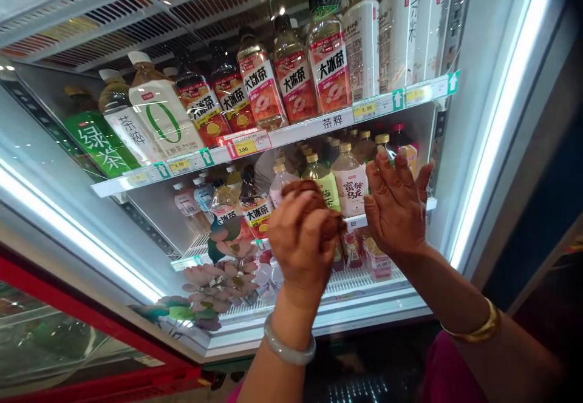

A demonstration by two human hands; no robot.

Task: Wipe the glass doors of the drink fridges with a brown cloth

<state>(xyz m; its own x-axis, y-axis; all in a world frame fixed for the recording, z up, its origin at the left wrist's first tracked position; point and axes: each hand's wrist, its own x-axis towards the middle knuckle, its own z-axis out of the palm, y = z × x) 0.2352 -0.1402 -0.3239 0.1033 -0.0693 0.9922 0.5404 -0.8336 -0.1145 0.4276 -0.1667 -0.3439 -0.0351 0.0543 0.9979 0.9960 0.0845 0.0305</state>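
My left hand, with a pale bangle at the wrist, is closed round a crumpled brown cloth. Parts of the cloth stick out above and to the right of the fingers; the rest is hidden in the hand. It is held up at the glass front of a lit drinks fridge. To its right, my right hand is raised with palm forward and fingers spread, apparently flat on the glass. A gold bangle circles that wrist. Behind the hands stand a pink-labelled bottle and a green-labelled bottle.
Rows of bottled drinks fill the upper shelf, with price tags along its edge. A flower decal is on the glass at lower left. Bright light strips run up the fridge's sides. A red-framed case stands at left.
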